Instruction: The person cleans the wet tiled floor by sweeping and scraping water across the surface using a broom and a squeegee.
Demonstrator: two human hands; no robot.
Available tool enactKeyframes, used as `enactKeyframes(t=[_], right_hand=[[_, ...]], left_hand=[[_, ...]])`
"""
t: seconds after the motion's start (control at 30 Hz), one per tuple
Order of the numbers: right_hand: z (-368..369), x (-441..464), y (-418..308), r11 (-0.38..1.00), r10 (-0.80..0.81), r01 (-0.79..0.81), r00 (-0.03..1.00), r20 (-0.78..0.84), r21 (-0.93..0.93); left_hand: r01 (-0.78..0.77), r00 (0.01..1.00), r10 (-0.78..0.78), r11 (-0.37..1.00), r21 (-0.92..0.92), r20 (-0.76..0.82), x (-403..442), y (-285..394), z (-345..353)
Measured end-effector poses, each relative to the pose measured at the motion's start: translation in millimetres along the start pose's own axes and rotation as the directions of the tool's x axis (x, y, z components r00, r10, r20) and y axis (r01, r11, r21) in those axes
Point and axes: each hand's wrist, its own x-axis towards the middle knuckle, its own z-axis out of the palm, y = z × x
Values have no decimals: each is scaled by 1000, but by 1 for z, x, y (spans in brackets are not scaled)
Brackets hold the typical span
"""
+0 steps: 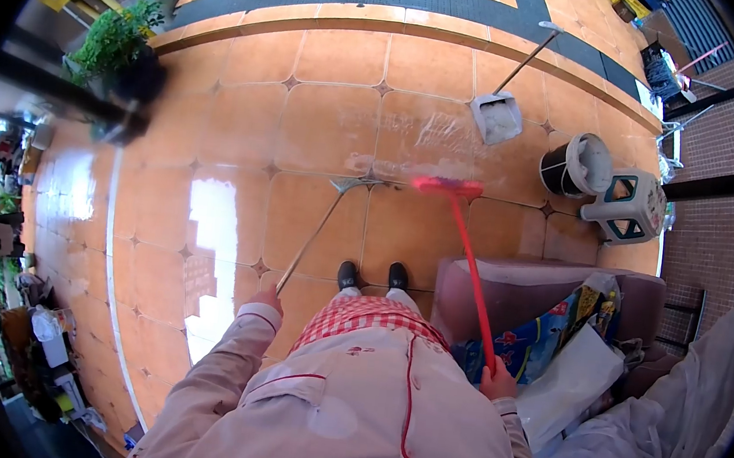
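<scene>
My right hand (499,379) is wrapped round the upper end of a red floor brush (472,266). Its wide bristled head rests on the wet orange tiles ahead of my feet. Closed on the end of a thin wooden stick, my left hand (269,299) holds a long-handled scraper-like tool (311,240); its small grey-green head touches the floor left of the brush head. Whitish suds (442,133) streak the tiles beyond both heads. Farther off, a long-handled dustpan (495,118) lies on the floor with pale stuff in its pan.
A dark bucket (578,164) stands at the right beside a grey plastic stool (630,207). Close on my right is a mauve sofa (547,286) with bags on it. A low step (351,26) crosses the far side. A potted plant (112,46) is at the left.
</scene>
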Motion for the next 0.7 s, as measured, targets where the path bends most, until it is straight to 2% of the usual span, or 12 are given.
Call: enactKeyframes(t=[0.07, 0.1, 0.13, 0.17, 0.23, 0.27, 0.33, 0.37, 0.5, 0.57, 0.6, 0.7], right_hand=[[6, 3, -11, 997, -47, 42, 995, -85, -60], [9, 11, -18, 965, 186, -220, 958, 219, 143], [10, 17, -24, 827, 321, -506, 782, 534, 244], [18, 24, -21, 827, 322, -506, 782, 533, 243], [39, 42, -12, 224, 355, -824, 566, 744, 520], [41, 43, -16, 225, 353, -823, 568, 743, 522], [44, 40, -23, 600, 440, -698, 696, 567, 392], [49, 37, -20, 727, 405, -594, 777, 482, 346], [65, 35, -8, 698, 407, -610, 769, 493, 375], [83, 39, 0, 842, 344, -449, 874, 343, 298], [86, 41, 1, 843, 344, -447, 875, 341, 298], [93, 54, -9, 927, 286, -338, 916, 281, 161]], left_hand=[[29, 999, -31, 998, 56, 40, 2, -1, 2], [10, 1000, -10, 999, 44, 3, 2, 2, 5], [-11, 999, 12, 999, 33, -33, 2, 4, 8], [-12, 999, 13, 999, 32, -33, 8, 0, 12], [-6, 997, 6, 1000, 11, 79, 27, -8, 16], [-7, 997, 6, 1000, 9, 77, 24, -8, 7], [73, 994, -71, 997, -12, 77, 11, -6, -14], [44, 996, -45, 999, 6, 81, 16, -14, -9], [-30, 999, 28, 997, 77, 24, 20, -16, -4], [-28, 998, 32, 996, 79, -52, 17, -5, -5], [-21, 991, 31, 997, 78, -128, 17, -2, -5], [-22, 998, 27, 994, 110, -49, 29, 1, -5]])
